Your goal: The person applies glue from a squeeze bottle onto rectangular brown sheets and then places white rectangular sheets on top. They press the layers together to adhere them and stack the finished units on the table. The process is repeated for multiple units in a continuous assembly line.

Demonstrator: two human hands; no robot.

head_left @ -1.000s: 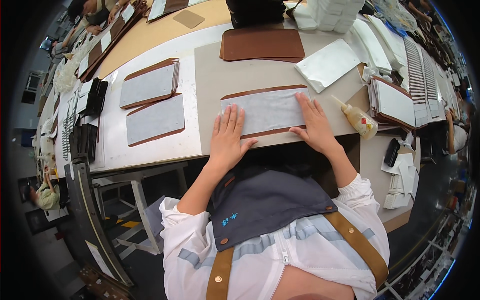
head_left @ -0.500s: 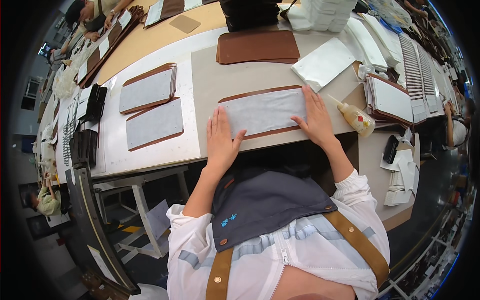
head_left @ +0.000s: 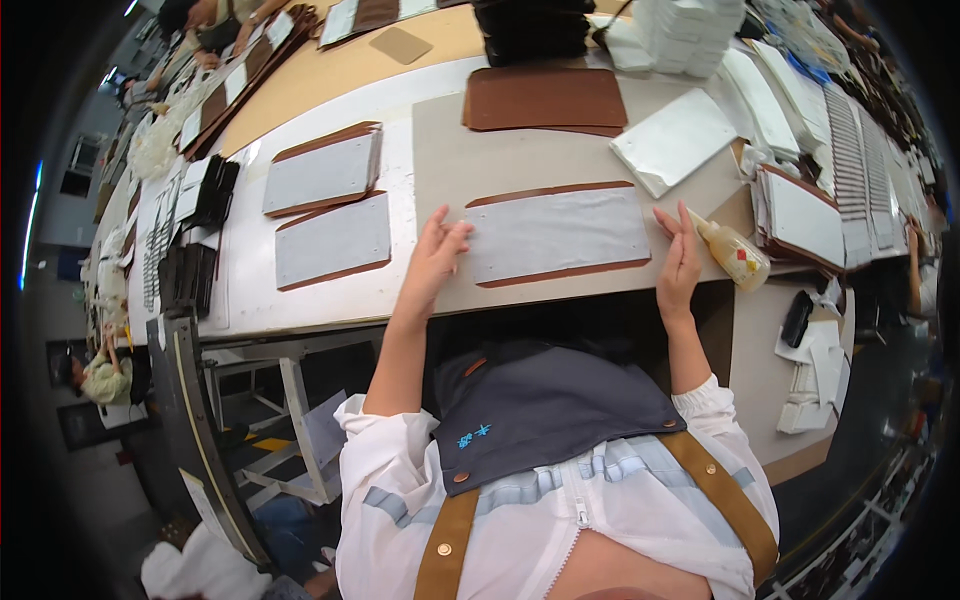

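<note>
In front of me lies a brown leather panel faced with a grey lining sheet (head_left: pixel 558 235), its brown edges showing along the top and bottom. At its left end my left hand (head_left: pixel 432 262) is raised, fingers loosely apart, holding nothing. My right hand (head_left: pixel 680 262) stands off the panel's right end, also open and bare, between it and a squeeze bottle (head_left: pixel 738 255) of pale yellow liquid. Two piles of similar lined panels, an upper pile (head_left: pixel 322 170) and a lower one (head_left: pixel 332 240), lie to the left. Farther off is a stack of plain brown panels (head_left: pixel 545 100).
White sheets (head_left: pixel 675 142) lie beyond my right hand, with more lined panels (head_left: pixel 800 215) at the right. Black stacked pieces (head_left: pixel 530 30) and a white stack (head_left: pixel 685 30) stand at the back. Dark folded pieces (head_left: pixel 187 280) sit far left. Another person (head_left: pixel 215 25) works at upper left.
Both hands have come away from the lined panel's ends and moved apart; they lay flat on it before. The whole view has shifted slightly, with things appearing farther right.
</note>
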